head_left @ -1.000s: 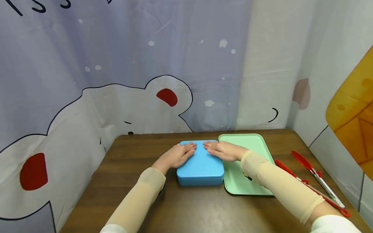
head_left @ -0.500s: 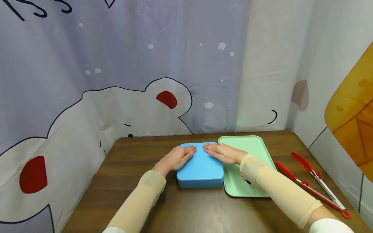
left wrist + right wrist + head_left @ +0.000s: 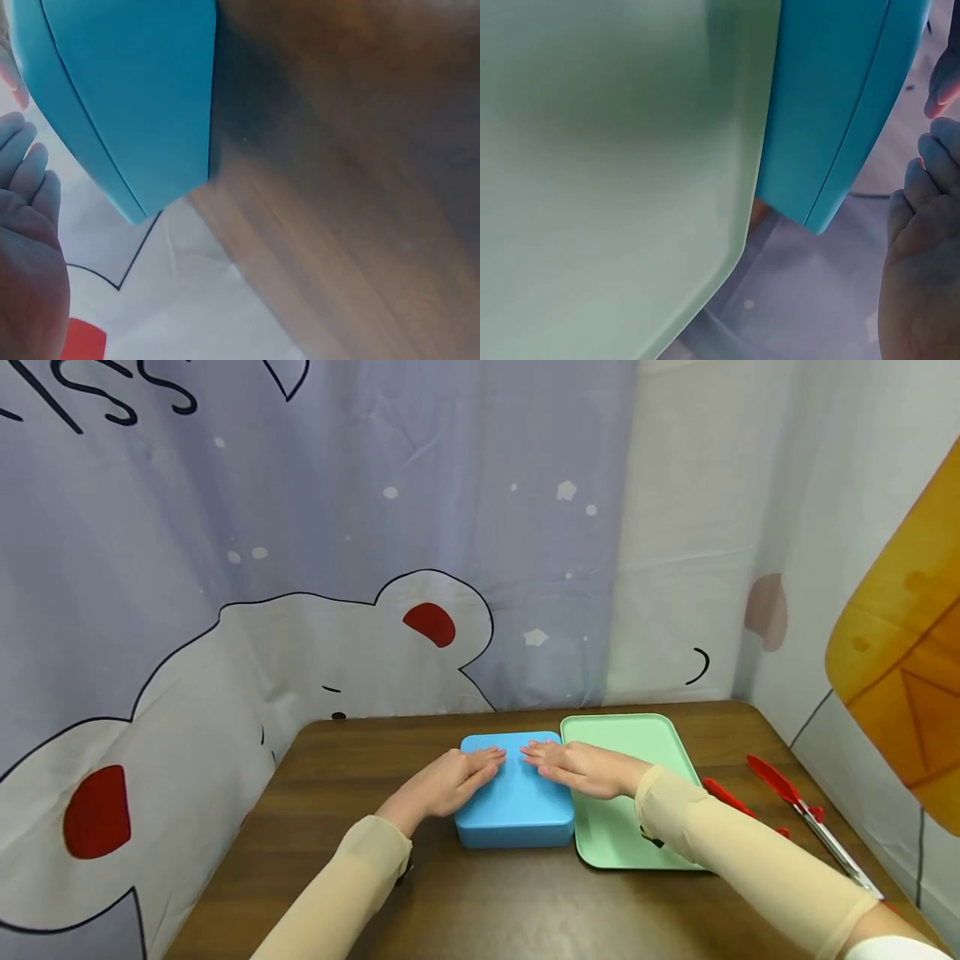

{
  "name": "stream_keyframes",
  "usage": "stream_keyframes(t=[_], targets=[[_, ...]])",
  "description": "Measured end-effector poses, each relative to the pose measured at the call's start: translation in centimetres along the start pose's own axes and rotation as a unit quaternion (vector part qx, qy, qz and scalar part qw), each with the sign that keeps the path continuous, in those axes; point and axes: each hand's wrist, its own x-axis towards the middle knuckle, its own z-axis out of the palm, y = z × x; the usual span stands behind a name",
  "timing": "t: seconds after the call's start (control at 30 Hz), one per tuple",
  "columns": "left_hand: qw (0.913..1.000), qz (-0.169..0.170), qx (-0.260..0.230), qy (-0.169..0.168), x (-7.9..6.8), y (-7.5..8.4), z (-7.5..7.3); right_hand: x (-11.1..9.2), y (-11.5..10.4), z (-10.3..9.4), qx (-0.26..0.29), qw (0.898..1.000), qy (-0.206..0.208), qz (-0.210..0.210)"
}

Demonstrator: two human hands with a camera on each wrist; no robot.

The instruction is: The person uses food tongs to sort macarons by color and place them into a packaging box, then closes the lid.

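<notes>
A blue lidded box point(image 3: 517, 810) sits on the table with its lid on; a thin seam runs along its side in both wrist views. My left hand point(image 3: 448, 777) is over the left part of the lid, fingers straight and pointing inward. My right hand point(image 3: 596, 770) mirrors it over the right part, also flat with straight fingers. In the left wrist view the left palm point(image 3: 30, 262) shows a gap from the box. The right palm point(image 3: 926, 247) is likewise apart from it in the right wrist view. Neither hand holds anything.
A light green tray point(image 3: 630, 852) lies flat right beside the box, under my right forearm. Red-tipped tongs point(image 3: 832, 843) lie spread at the table's right, partly hidden by that forearm. The wooden table point(image 3: 322, 793) meets a printed curtain point(image 3: 540, 527) behind.
Both hands have risen slightly from the lid, their fingers staying straight. The right forearm now covers more of the tongs. The head view has tilted up a little; box and tray stay put.
</notes>
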Motion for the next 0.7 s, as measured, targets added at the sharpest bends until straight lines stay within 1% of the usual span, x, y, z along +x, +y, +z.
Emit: stream_keyframes(t=[0.13,0.2,0.3,0.4,0.53,0.7], targets=[[0.9994,0.035,-0.006,-0.005,-1.4,0.6,0.4,-1.1,-1.4,0.6,0.006,1.000,-0.009,-0.029],[0.9990,0.043,-0.004,-0.009,-2.1,0.8,0.6,-1.5,-1.8,1.1,0.005,0.999,-0.014,-0.040],[0.9986,0.049,-0.007,-0.019,-3.0,0.9,1.0,-2.1,-2.0,1.8,0.003,0.999,-0.023,-0.047],[0.9973,0.069,-0.008,-0.024,-3.6,0.8,1.3,-2.7,-2.0,2.4,0.000,0.998,-0.031,-0.049],[0.9956,0.091,-0.007,-0.022,-3.9,0.5,1.6,-3.3,-1.8,3.0,0.005,0.998,-0.033,-0.054],[0.9964,0.078,0.001,-0.030,-4.4,0.4,2.0,-3.5,-1.7,3.6,0.017,0.998,-0.026,-0.058]])
